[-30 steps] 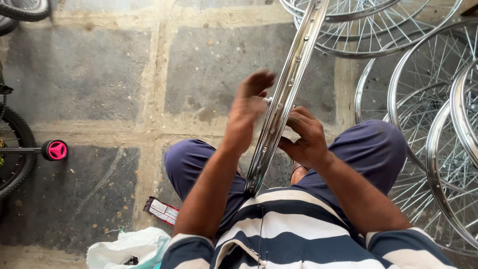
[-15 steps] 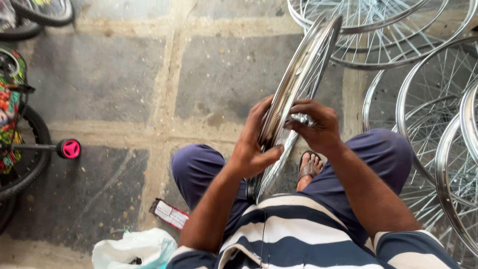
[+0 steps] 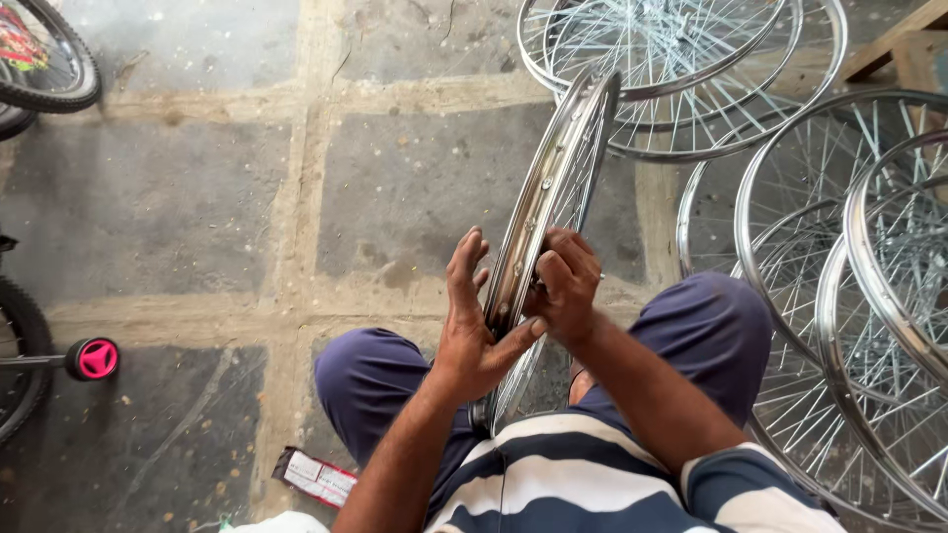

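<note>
Currently the rim [image 3: 553, 188] stands on edge between my knees, tilted toward one o'clock. My left hand [image 3: 472, 331] lies open against its near side, fingers spread, thumb pressing the channel. My right hand [image 3: 568, 281] is curled closed at the rim's far side, pinching something small I cannot identify. Judgement: the rim is stiff, light steel, smooth and likely slippery; the spokes [image 3: 583, 168] look thin and bendable, so the hold belongs on the rim's edge, not the spokes. Finished wheels [image 3: 839, 247] lie stacked at three o'clock. A pink training wheel [image 3: 96, 358] sits at nine o'clock.
</note>
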